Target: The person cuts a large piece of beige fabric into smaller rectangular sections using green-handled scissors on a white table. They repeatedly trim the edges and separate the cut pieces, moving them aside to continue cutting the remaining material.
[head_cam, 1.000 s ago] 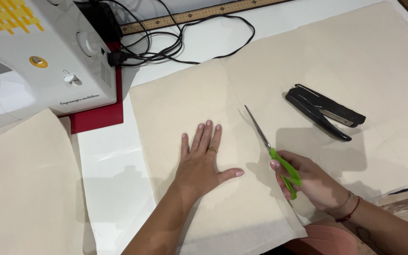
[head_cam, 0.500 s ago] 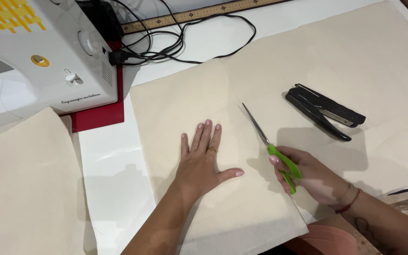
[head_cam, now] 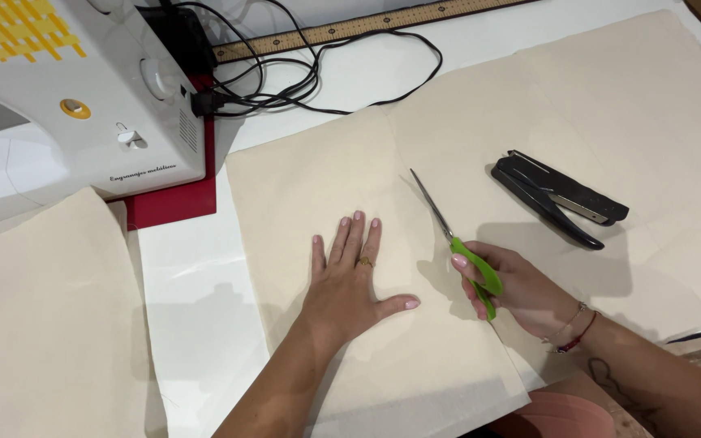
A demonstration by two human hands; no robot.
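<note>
Beige fabric lies flat on the white table, just in front of the sewing machine; it looks thin, light and limp, likely to slide or ripple unless pinned down; the left hand rests on it palm down, fingers spread. Green-handled scissors sit in the right hand, fingers curled through the loops, blades close together and lying on the cloth; they seem stiff and light, best held at the handles. A black stapler lies well apart on a neighbouring fabric panel; black cords and a wooden ruler lie beyond.
</note>
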